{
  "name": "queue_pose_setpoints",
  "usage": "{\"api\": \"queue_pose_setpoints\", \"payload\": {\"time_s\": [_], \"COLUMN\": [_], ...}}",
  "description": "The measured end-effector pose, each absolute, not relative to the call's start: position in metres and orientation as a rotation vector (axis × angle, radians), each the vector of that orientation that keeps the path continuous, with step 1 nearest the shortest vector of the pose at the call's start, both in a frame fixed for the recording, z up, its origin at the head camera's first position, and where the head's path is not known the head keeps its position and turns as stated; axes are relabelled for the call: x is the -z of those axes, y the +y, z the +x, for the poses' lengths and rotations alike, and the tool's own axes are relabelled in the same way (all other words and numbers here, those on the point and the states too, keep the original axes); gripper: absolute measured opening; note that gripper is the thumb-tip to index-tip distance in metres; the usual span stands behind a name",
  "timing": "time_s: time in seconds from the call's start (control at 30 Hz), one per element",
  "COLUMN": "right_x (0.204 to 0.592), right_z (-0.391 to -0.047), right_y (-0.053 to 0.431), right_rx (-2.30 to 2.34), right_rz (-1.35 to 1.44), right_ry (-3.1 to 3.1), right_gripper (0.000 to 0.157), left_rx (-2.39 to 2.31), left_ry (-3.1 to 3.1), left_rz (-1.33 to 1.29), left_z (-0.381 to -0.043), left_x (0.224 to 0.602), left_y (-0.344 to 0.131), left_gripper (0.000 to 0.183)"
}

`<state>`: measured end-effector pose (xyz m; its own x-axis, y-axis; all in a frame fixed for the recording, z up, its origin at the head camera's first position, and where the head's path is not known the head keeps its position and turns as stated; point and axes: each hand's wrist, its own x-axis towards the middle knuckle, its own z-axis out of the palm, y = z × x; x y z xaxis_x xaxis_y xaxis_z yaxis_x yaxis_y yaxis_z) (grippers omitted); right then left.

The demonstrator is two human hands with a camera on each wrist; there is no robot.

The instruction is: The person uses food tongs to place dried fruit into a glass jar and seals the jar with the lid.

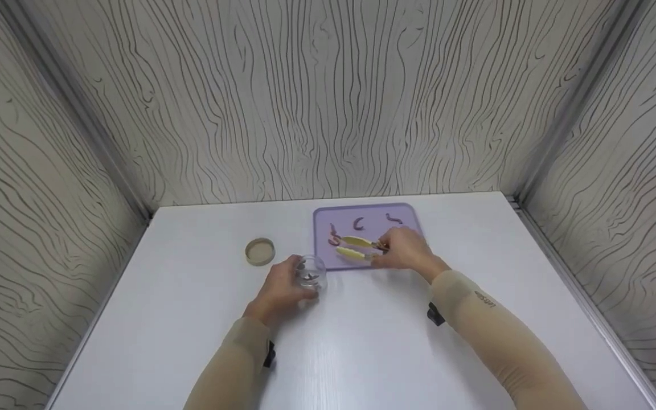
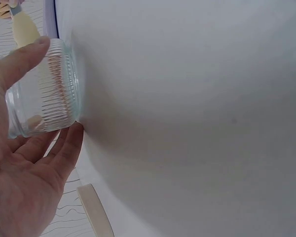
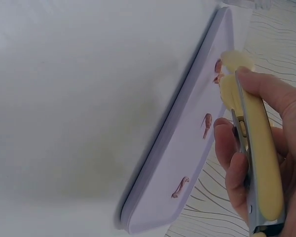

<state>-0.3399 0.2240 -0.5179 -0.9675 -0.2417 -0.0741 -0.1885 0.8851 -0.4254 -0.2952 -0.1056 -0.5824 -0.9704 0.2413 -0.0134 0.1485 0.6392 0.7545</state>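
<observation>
My left hand (image 1: 277, 289) grips a small clear glass jar (image 2: 59, 94), thumb on one side and fingers on the other. A few reddish-brown bits show inside the jar, low down. My right hand (image 1: 405, 249) holds yellow-and-metal tongs (image 3: 261, 158) above a lavender tray (image 1: 322, 259). The two yellow tong tips (image 1: 356, 242) stand apart beside reddish worm-like pieces (image 1: 333, 240) on the tray's left part. Whether the tips touch them I cannot tell. Another curled worm-like piece (image 1: 358, 224) lies at the tray's back middle, and one more (image 1: 393, 219) at its back right.
A round beige lid (image 1: 260, 251) lies on the white table (image 1: 351, 347), left of the jar. Behind the table rises a wood-patterned panel (image 1: 316, 102), with similar panels at both sides. The jar stands by the tray's front-left corner.
</observation>
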Motion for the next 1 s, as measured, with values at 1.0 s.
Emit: {"api": "queue_pose_setpoints", "payload": {"time_s": [1.0], "right_x": [0.520], "right_z": [-0.352], "right_y": [0.202], "right_rx": [0.672], "right_rz": [-0.160], "right_ry": [2.899], "right_gripper": [0.055], "left_rx": [-1.257], "left_ry": [2.719], "left_rz": [0.321], "left_z": [-0.297], "left_x": [0.585], "left_y": [-0.106], "left_gripper": [0.088]}}
